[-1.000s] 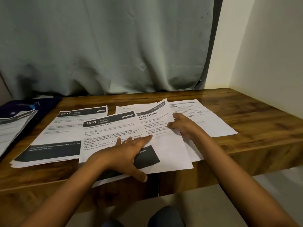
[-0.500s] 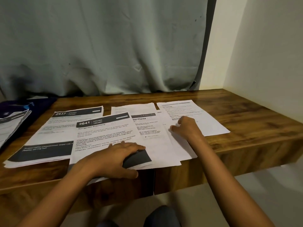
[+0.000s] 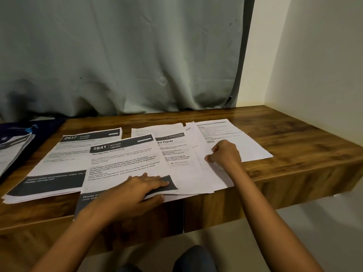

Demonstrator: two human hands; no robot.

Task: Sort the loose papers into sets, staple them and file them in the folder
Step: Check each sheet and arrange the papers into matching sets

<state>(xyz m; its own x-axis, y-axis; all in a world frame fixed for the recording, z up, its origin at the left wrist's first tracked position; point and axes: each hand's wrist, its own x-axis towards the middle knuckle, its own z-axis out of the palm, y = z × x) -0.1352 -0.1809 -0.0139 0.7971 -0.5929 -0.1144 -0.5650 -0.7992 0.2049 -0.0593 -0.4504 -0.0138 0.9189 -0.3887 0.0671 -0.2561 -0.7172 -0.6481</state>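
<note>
Loose printed papers lie spread over the wooden desk (image 3: 294,138). A stack headed "2437" (image 3: 64,154) lies at the left. A sheet headed "2641" (image 3: 121,160) overlaps it and hangs over the front edge. My left hand (image 3: 141,191) pinches its lower right edge, thumb underneath. Beside it lies a "Potted Plants" sheet (image 3: 174,150), partly covered. My right hand (image 3: 224,154) has its fingers curled on the edge of a plain white sheet (image 3: 208,173) that lies over it. Another white page (image 3: 247,142) lies at the far right.
A dark blue folder (image 3: 21,130) with more papers (image 3: 11,152) on it sits at the desk's left end. A grey curtain (image 3: 121,55) hangs behind the desk. A cream wall (image 3: 318,55) closes the right side. My knee (image 3: 194,258) shows below the desk.
My right hand has moved right, drawing the plain white sheet across the "Potted Plants" page. My left hand has slid down to the "2641" sheet's lower edge and pinched it.
</note>
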